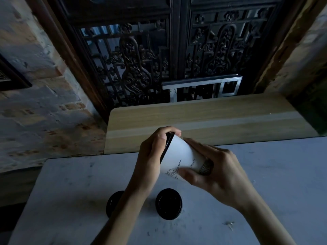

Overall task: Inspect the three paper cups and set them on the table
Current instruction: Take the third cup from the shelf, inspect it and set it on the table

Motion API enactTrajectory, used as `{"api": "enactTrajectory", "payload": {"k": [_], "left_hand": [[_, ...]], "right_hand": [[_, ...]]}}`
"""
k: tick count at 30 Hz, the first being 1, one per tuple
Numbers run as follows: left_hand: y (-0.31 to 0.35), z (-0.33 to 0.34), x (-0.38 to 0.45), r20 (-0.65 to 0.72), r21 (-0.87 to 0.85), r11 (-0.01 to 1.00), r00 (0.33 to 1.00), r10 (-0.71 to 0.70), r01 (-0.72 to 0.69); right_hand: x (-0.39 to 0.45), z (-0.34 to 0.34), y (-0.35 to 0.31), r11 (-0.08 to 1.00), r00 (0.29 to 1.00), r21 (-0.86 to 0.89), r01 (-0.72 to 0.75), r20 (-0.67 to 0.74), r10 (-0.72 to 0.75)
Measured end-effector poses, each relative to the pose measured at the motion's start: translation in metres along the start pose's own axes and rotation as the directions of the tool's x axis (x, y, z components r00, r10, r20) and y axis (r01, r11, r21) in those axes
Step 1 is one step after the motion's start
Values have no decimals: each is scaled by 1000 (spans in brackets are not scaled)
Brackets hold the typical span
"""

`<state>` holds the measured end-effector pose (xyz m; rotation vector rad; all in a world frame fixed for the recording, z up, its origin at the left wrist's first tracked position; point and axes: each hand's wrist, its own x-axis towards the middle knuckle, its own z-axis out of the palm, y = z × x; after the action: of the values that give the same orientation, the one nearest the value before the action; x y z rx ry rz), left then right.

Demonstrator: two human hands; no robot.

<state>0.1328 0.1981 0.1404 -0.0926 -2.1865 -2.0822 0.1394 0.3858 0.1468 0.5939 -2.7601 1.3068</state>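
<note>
Far left: brick wall (35,96), well clear of the grey table (265,200). Table's left edge angled toward the lower left corner, bare surface beside it. Near that edge, a lidded cup (113,203) standing upright, partly hidden behind the left forearm. Just right of the forearm, a second cup (169,204), black lid up, also upright; open tabletop between the two and in front of both. Above them, raised off the table, a third cup (180,156), white with a line drawing, tipped on its side, lid to the left, base to the right. Left hand (154,152) curled around the lid end, fingers wrapped over the rim. Right hand (212,174) clamped on the base end, thumb below, fingers across the top. Beyond the table's far edge, touching or just beside it, a wooden board (212,119). Behind that, a carved dark screen (141,59) and a metal frame (203,85). Right half of the table bare, a few scuffs only.
</note>
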Motion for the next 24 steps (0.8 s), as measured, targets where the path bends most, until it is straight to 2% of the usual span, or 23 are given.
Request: {"api": "enactTrajectory", "payload": {"k": [7, 11, 14, 17, 21, 24], "left_hand": [[-2, 6, -1, 0, 9, 996, 996, -84, 84], [-6, 8, 1, -14, -107, 969, 975, -223, 220], [-8, 8, 2, -83, -240, 939, 959, -271, 245], [-8, 10, 3, -69, -334, 904, 949, -306, 267], [-10, 17, 3, -89, -475, 838, 933, -349, 269], [-14, 22, 5, -163, -484, 830, 904, -395, 275]], "right_hand": [[-2, 2, 10, 993, 998, 106, -44, 49, 39], [-4, 7, 19, 956, 986, 257, -142, 117, 115], [-6, 7, 21, 896, 976, 394, -203, 150, 155], [-8, 6, 20, 821, 967, 512, -251, 164, 193], [-7, 13, 22, 755, 953, 582, -303, 173, 249], [-6, 20, 22, 782, 955, 549, -294, 129, 268]]}}
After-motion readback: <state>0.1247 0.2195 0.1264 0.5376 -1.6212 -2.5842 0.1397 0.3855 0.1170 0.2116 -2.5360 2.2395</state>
